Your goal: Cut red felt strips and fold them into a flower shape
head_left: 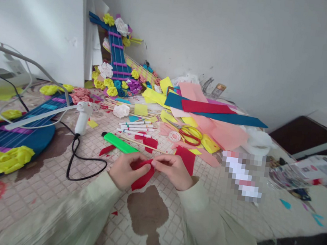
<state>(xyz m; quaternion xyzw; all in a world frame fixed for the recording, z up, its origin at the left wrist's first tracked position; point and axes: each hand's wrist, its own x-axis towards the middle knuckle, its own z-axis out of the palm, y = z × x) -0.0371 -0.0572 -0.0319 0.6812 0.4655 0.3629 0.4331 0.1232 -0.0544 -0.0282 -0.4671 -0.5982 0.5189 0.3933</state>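
Observation:
Between my two hands is a piece of red crepe paper (141,182), its lower part hanging below the fingers. My left hand (128,170) is closed on its left side, thumb and fingers pinching it. From the right, my right hand (174,170) pinches the paper's upper edge, fingertips close to the left thumb. Just beyond the left hand lies a green utility knife (121,143). Another red paper piece (185,157) lies behind the right hand. A thin wooden stick (145,144) and red scraps (150,144) are on the table past the hands.
Yellow-handled scissors (190,135), several markers (137,126) and coloured paper strips (216,111) lie farther back. At left are a hot glue gun (82,118) with a black cord and a blue flower-decorated guitar shape (40,132). Another decorated guitar (119,54) leans by the wall.

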